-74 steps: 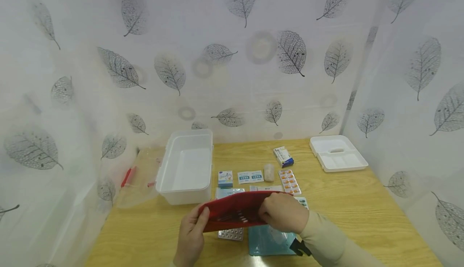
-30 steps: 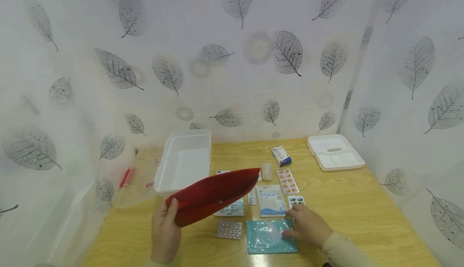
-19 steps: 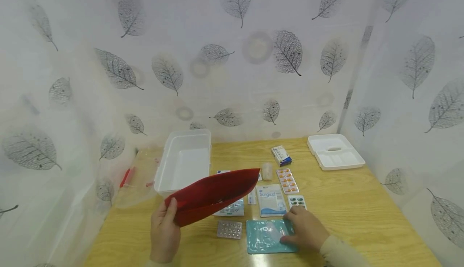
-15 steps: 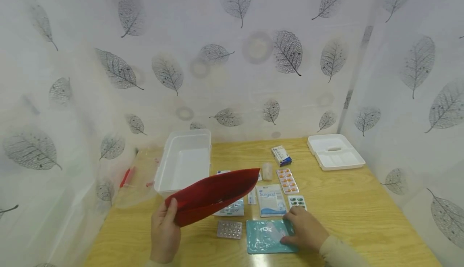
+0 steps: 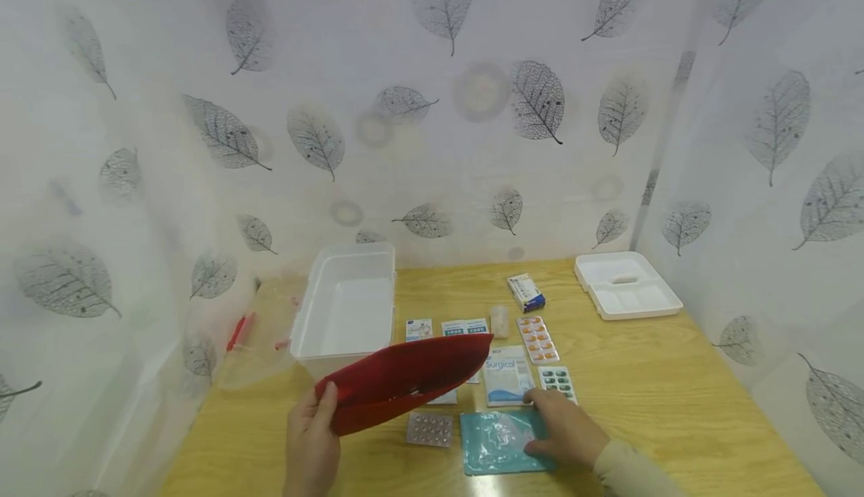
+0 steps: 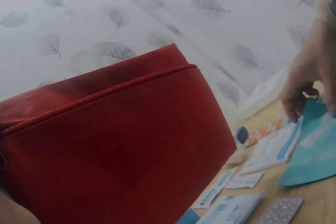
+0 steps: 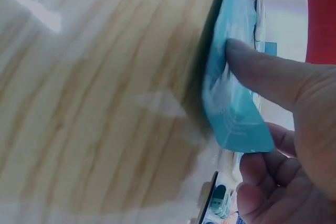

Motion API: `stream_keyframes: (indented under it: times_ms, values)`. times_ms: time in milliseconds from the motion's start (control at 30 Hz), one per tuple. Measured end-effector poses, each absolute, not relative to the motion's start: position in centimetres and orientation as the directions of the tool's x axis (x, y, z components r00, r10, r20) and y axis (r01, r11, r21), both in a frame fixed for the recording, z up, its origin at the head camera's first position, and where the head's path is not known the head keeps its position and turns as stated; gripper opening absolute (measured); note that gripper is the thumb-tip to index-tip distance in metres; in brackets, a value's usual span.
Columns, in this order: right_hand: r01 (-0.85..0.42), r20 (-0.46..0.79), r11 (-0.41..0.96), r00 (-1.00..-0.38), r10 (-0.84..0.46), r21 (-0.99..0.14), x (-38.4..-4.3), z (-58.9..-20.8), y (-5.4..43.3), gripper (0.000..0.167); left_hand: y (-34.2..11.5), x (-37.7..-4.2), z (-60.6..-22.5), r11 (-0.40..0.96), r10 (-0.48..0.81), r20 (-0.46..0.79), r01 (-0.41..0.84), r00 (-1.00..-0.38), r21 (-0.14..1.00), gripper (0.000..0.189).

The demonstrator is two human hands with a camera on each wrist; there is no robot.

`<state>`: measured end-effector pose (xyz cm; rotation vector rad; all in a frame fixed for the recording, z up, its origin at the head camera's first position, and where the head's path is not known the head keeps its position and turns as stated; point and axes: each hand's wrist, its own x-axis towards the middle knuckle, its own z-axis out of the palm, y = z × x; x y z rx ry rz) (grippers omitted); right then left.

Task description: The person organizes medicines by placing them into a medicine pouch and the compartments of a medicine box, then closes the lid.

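My left hand (image 5: 313, 437) grips the near left end of a red zippered pouch (image 6: 121, 145), held up over the table and tilted, its mouth unzipped and gaping. Little shows of the dark inside. At the front of the table my right hand (image 5: 567, 428) pinches the right edge of a flat teal packet (image 5: 489, 441). In the right wrist view the thumb (image 7: 262, 74) presses on the packet's face while the curled fingers sit at its edge. Just left of the packet lies a silver blister pack (image 5: 430, 429); behind it are a white packet marked Surgical (image 5: 508, 377) and a green-capsule blister (image 5: 556, 381).
A deep white box (image 5: 344, 309) stands back left, near a clear lid with a red handle (image 5: 239, 332). Orange capsules (image 5: 538, 339), a rolled bandage (image 5: 499, 322), a small medicine box (image 5: 526, 292) and flat sachets (image 5: 464, 327) lie behind. A white divided tray (image 5: 628, 285) is back right.
My right hand has left the pouch's mouth and now pinches the teal packet. My left hand has drawn the pouch leftward and tilted it; in the last half second it shifts slightly.
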<state>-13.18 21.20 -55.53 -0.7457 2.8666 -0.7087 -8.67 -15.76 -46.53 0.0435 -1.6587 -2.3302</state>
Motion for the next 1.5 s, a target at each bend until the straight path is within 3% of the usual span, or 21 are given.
stream_keyframes:
  times_ms: [267, 500, 733, 967, 1133, 1300, 1500]
  values:
    - [-0.489, 0.075, 0.791, -0.864, -0.499, -0.367, -13.4, -55.3, 21.4, 0.047, -15.9, -8.7, -46.1, -0.250, -0.272, 0.126, 0.196, -0.954, 0.948, 0.026]
    - [-0.469, 0.070, 0.750, -0.865, -0.497, -0.467, -13.6, -54.0, 22.3, 0.021, -16.0, -8.7, -45.8, -0.219, -0.280, 0.105, 0.170, -0.954, 0.961, 0.031]
    - [-0.473, 0.010, 0.696, -0.830, -0.557, -0.540, -13.8, -51.9, 23.3, 0.017, -16.0, -8.7, -45.9, -0.236, -0.270, 0.138, 0.204, -0.953, 0.950, 0.030]
    - [-0.550, 0.167, 0.602, -0.802, -0.573, -0.579, -13.2, -48.9, 24.3, 0.016, -15.5, -8.7, -45.9, -0.258, -0.257, 0.178, 0.245, -0.950, 0.935, 0.028]
    - [-0.607, 0.319, 0.567, -0.786, -0.529, -0.557, -12.6, -46.1, 24.8, 0.023, -15.1, -8.6, -45.9, -0.185, -0.240, 0.191, 0.238, -0.952, 0.953, 0.032]
    - [-0.704, 0.498, 0.542, -0.710, -0.499, -0.460, -12.1, -43.5, 24.8, 0.032, -14.8, -8.6, -46.0, -0.089, -0.229, 0.223, 0.248, -0.948, 0.965, 0.030]
    - [-0.792, 0.646, 0.495, -0.592, -0.482, -0.357, -12.0, -41.2, 24.3, 0.039, -14.4, -8.6, -46.1, -0.074, -0.184, 0.288, 0.305, -0.940, 0.949, 0.028]
